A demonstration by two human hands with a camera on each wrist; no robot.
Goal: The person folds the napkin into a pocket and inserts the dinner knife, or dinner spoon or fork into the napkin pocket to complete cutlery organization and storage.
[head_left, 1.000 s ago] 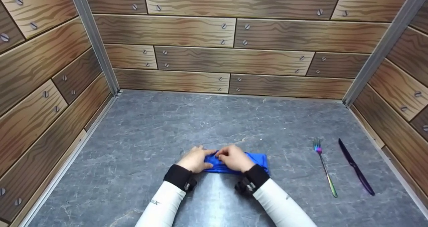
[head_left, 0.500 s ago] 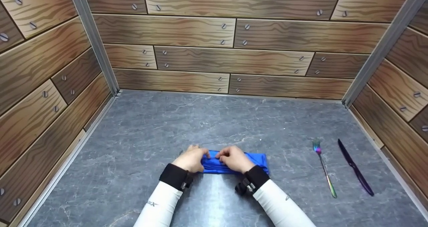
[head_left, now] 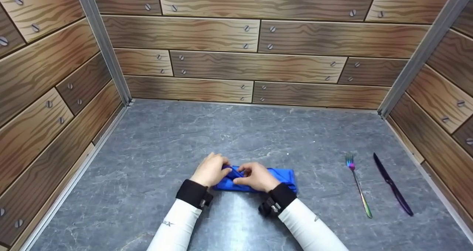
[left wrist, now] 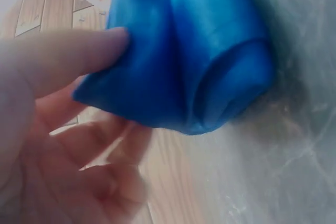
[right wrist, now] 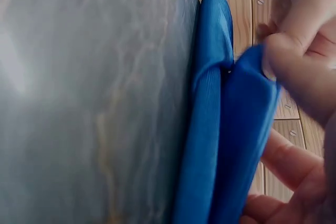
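Note:
A folded blue cloth (head_left: pixel 283 175) with a satin sheen lies lengthwise at the front middle of the table. Its left part is bunched and raised between both hands. My left hand (head_left: pixel 211 171) pinches a flap at that end; in the left wrist view the thumb (left wrist: pixel 107 48) lies on the cloth's face with the fingers behind. My right hand (head_left: pixel 261 177) holds the same raised layer further right, its thumb and index finger spread around it. In the right wrist view the right thumb (right wrist: pixel 296 72) overlaps the flap's top edge, and a rolled fold stands beside it.
To the right, a rainbow-coloured fork (head_left: pixel 359 188) and a dark purple knife (head_left: pixel 393 186) lie apart from the cloth. Plank-patterned walls (head_left: pixel 255 66) with metal corner strips enclose the grey stone-look table (head_left: pixel 166 132) at the back and sides.
My left hand has shifted a little left and lifted a flap of the cloth at its left end. The right thumb has spread away from its index finger. Fork and knife stay put.

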